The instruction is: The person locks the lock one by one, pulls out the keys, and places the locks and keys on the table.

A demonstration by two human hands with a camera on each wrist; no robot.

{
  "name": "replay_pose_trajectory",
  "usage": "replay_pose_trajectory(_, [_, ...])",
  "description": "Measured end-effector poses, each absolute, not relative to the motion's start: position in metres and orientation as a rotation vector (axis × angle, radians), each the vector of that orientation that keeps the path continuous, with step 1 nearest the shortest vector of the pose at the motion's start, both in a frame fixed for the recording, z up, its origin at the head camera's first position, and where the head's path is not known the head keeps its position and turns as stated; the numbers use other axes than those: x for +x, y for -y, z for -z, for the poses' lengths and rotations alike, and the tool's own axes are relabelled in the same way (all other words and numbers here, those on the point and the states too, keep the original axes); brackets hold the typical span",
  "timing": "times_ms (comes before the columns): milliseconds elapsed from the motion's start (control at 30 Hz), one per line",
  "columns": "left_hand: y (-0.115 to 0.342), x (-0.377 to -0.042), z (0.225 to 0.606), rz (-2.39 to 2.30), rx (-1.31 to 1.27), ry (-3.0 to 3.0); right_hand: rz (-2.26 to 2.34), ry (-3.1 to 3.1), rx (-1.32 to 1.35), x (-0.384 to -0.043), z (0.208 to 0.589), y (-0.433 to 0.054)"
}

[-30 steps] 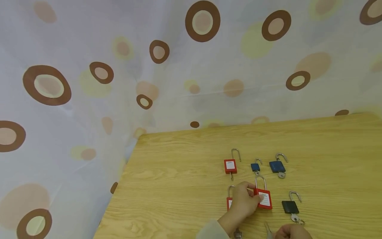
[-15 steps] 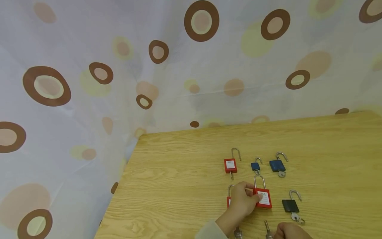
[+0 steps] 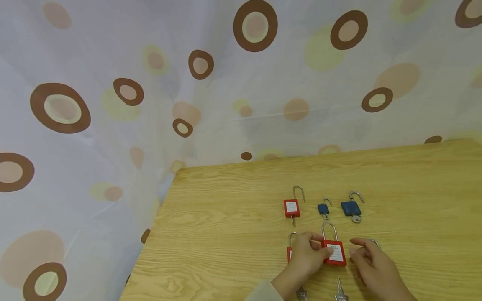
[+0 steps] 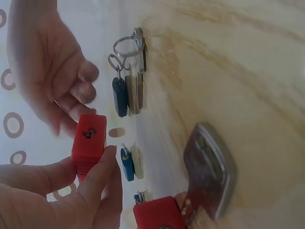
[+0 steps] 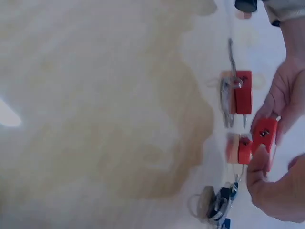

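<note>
My left hand (image 3: pixel 306 255) pinches a red padlock (image 3: pixel 334 253) with a white label, thumb on its face. Both legs of its long shackle reach the body. In the left wrist view, the bottom of this red padlock (image 4: pixel 89 136) shows a keyhole with no key in it. Just right of the padlock is my right hand (image 3: pixel 376 267), its fingers loosely bent and holding nothing; it partly hides a black padlock. Below the held padlock lies a key (image 3: pixel 340 292) on the wooden table (image 3: pixel 211 234). Another red padlock (image 3: pixel 289 254) is mostly behind my left hand.
Farther back lie an open red padlock (image 3: pixel 291 207) with a key in it, a small blue padlock (image 3: pixel 323 209) and a larger blue padlock (image 3: pixel 351 208), both open with keys. Another key (image 3: pixel 301 294) lies by my left wrist. A patterned curtain (image 3: pixel 211 96) borders the table.
My right hand has let go of the key near the bottom edge and moved up beside the red padlock. My left hand keeps its grip on the padlock.
</note>
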State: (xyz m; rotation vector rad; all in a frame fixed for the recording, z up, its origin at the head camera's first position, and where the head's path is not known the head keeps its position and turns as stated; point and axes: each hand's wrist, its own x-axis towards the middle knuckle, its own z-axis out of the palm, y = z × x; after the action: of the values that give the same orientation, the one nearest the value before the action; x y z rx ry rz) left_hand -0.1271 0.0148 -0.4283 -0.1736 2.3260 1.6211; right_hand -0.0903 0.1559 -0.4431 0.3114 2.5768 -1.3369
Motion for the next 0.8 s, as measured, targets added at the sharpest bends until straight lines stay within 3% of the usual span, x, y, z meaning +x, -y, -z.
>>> replay_pose_trajectory(267, [-0.021, -0.123, 0.435, -1.571, -0.165, -2.440, 1.340, -2.582, 0.258, -0.103, 0.453, -0.150])
replay_pose_trajectory(500, [-0.025, -0.125, 0.439, -1.377, 0.001, -2.651, 1.258, -2.677, 0.236, -0.106, 0.458, -0.146])
replay_pose_trajectory(800, [-0.039, -0.121, 0.433, -1.022, -0.048, -2.843, 1.236, -2.686, 0.244, -0.107, 0.457, -0.145])
